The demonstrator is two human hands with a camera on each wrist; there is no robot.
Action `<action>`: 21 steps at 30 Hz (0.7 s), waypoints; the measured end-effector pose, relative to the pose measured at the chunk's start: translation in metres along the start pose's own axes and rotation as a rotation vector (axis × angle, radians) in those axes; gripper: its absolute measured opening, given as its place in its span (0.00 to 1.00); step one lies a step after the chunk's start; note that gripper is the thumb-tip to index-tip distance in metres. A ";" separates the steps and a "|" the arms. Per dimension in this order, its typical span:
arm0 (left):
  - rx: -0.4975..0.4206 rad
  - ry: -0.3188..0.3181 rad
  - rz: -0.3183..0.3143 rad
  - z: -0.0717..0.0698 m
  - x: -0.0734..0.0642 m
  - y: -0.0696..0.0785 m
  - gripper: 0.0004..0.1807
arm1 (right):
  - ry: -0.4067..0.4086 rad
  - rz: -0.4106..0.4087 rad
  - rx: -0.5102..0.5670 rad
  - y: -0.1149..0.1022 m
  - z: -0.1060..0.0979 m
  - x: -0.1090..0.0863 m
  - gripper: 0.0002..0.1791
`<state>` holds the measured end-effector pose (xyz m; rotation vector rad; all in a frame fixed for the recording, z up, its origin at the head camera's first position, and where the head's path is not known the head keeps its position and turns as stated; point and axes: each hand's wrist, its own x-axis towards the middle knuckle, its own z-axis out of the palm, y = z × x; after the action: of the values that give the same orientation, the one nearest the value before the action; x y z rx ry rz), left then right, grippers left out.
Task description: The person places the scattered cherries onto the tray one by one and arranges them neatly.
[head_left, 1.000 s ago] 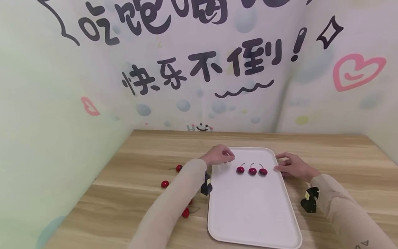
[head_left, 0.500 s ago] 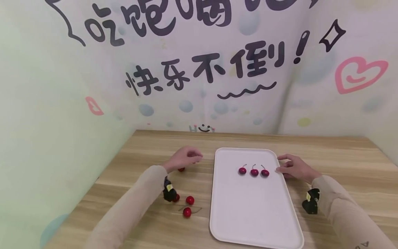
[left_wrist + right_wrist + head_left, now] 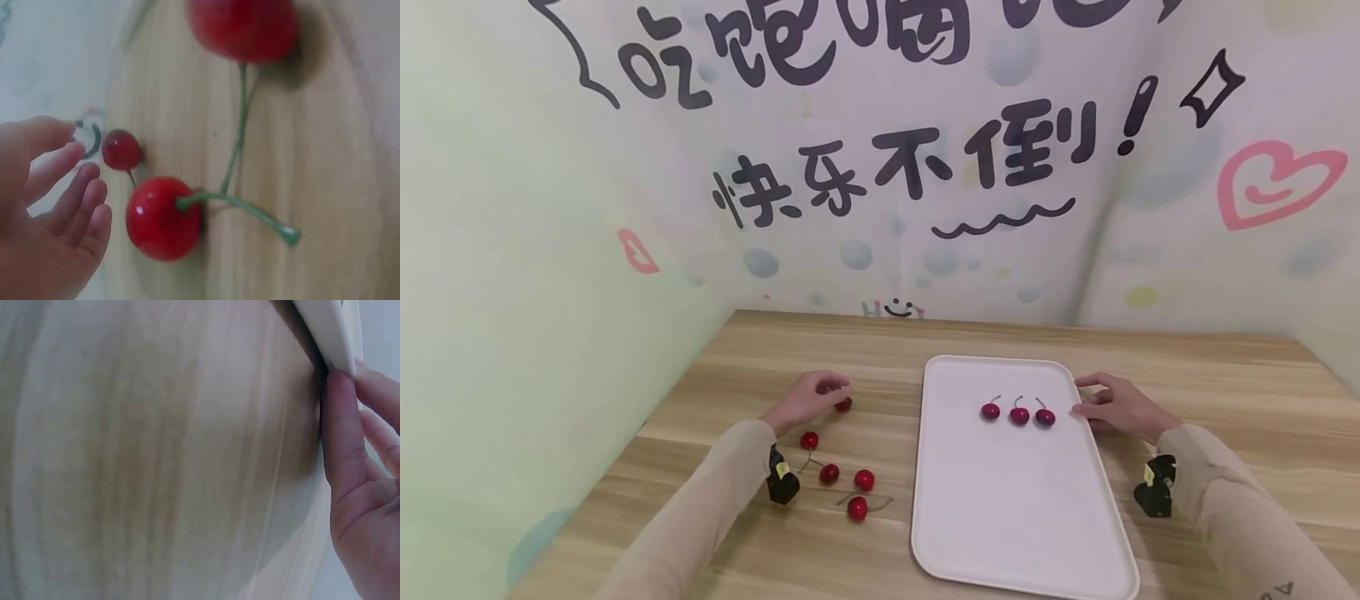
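Observation:
My left hand [image 3: 805, 402] reaches over a red cherry [image 3: 843, 403] at the far end of the loose ones on the left. In the left wrist view its fingers are relaxed and parted, with a gap between the fingertips and that small far cherry [image 3: 122, 150]. Closer to that camera lies a bigger-looking cherry [image 3: 164, 219] with a green stem. On the right, my right hand [image 3: 1116, 407] holds the far right edge of a white tray [image 3: 1015, 517], fingertips at the rim in the right wrist view. Three cherries [image 3: 1019, 416] stand in a row on the tray, stems up.
Several more loose cherries [image 3: 829, 473] lie on the wooden table [image 3: 775, 550] between my left forearm and the tray. A printed cloth backdrop [image 3: 820, 275] rises behind the table's far edge. Each wrist wears a black camera [image 3: 1156, 487].
My left hand has moved left from over the tray's far left corner and down to the far loose cherry. My right hand stays at the tray's edge, and the row of cherries is unchanged.

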<state>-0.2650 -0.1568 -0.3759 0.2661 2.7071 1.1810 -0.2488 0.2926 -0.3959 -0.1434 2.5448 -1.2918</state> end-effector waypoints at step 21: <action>-0.015 -0.076 -0.014 -0.004 0.010 -0.031 0.15 | -0.006 -0.008 0.025 0.000 -0.001 0.000 0.35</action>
<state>-0.2789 -0.1777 -0.3968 0.2841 2.6297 1.1630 -0.2493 0.2938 -0.3954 -0.1516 2.5246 -1.3235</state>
